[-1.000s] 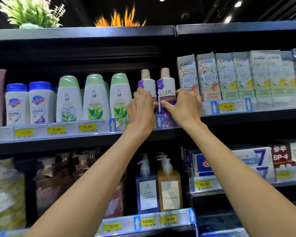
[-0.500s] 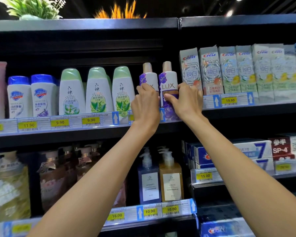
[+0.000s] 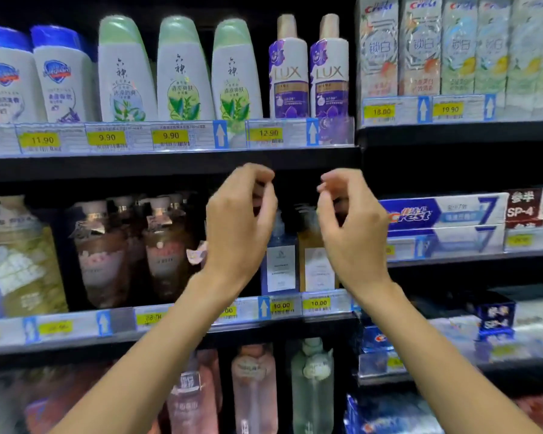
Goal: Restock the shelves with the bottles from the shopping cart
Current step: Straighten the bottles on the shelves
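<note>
Near the centre of the frame, both hands hang empty in front of the shelf edge, fingers loosely curled and apart, gripping nothing. Left hand [image 3: 240,223] and right hand [image 3: 353,228] sit side by side with a gap between them, below the upper shelf [image 3: 170,162]. Upper centre, two purple LUX bottles [image 3: 308,67] stand upright, just beside each other, above the 12.90 price tag [image 3: 267,133]. Green-capped bottles [image 3: 182,70] stand to their left, Crest boxes [image 3: 420,48] to their right.
</note>
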Motion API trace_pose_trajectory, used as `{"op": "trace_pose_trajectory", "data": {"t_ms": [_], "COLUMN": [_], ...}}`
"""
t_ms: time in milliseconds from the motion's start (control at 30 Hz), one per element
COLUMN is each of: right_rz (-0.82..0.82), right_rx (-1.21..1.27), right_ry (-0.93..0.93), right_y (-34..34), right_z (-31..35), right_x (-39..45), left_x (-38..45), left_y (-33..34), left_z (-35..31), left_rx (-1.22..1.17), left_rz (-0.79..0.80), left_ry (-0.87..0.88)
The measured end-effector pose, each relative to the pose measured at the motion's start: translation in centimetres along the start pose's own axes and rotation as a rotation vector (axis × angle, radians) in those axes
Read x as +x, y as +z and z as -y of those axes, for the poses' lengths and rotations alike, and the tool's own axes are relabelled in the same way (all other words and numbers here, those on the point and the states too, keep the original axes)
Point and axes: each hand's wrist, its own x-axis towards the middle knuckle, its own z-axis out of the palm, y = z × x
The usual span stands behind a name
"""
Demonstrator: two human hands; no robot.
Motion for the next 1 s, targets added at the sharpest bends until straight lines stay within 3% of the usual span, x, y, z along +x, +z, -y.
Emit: {"op": "trace_pose_trajectory", "data": {"t_ms": [100, 200, 400, 500, 700, 867, 1000], "right_rz": [0.362, 0.436, 0.426, 0.435, 0.598, 0.722, 0.685], "right_rx": [-0.064, -0.184, -0.375, -0.426, -0.709, -0.704, -0.670], "right_ry": [0.280, 0.394, 0.485, 0.473, 0.425, 0.490, 0.533], "right_y": [1.4, 2.7, 3.4, 3.5, 3.0, 3.2, 3.2], "right_z": [-1.7, -3.0, -4.3, -4.6, -4.3, -4.6, -5.0], "right_x": [-4.7, -6.4, -6.9, -6.0, -3.1, -1.1, -0.6], "left_x": [-5.1, -7.2, -7.5, -7.5, -6.4, -5.3, -5.4], "left_y": [1.9, 4.3, 6.3, 6.6, 6.5, 6.6, 6.5], "left_z": [1.5, 2.5, 4.0, 4.5, 5.6, 5.9, 6.2], "left_rx": [-0.066, -0.014, 0.099, 0.097, 0.088, 0.002, 0.061], "left_rz": [0.277, 0.421, 0.361, 0.422, 0.444, 0.465, 0.427], "left_ry": [-0.233, -0.299, -0.395, -0.475, -0.538, -0.613, -0.609]}}
